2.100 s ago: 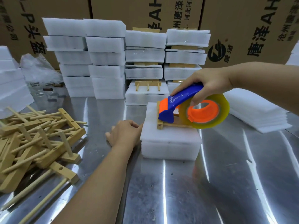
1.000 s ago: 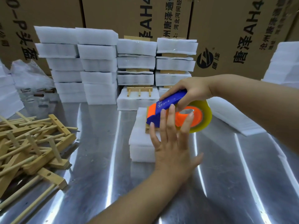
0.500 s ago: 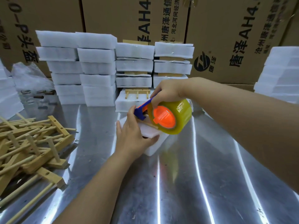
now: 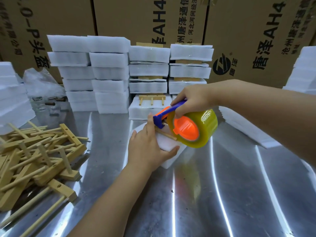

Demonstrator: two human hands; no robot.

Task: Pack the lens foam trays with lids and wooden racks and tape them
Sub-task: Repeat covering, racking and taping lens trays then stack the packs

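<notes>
A person's right hand (image 4: 193,100) is clenched round the blue handle of a tape dispenser (image 4: 164,115), fingers wrapped over it from above. The dispenser's blue-and-orange nose is down at the top of a white foam tray pack (image 4: 171,144) in the middle of the steel bench (image 4: 222,185). The yellowish tape roll (image 4: 203,124) on its orange hub is tilted toward the camera, above the pack's right side.

The left hand (image 4: 148,147) holds the pack from the near left, its grip half open. The fingers lie flat across the foam top, reaching to the dispenser's nose, and the thumb hooks round the near edge. A wooden rack (image 4: 166,134) lies on the pack between hand and roll, with only a dowel and a bit of bar showing.

A loose pile of wooden racks (image 4: 39,154) sits on the left of the bench. Behind the hands, one foam pack with a rack on top (image 4: 150,106) stands before stacks of wrapped packs (image 4: 148,69). Plain foam trays (image 4: 109,74) are stacked to their left. Thin foam sheets (image 4: 242,127) lie at right, partly hidden by the forearm. Printed cardboard cartons (image 4: 128,17) wall the back.
</notes>
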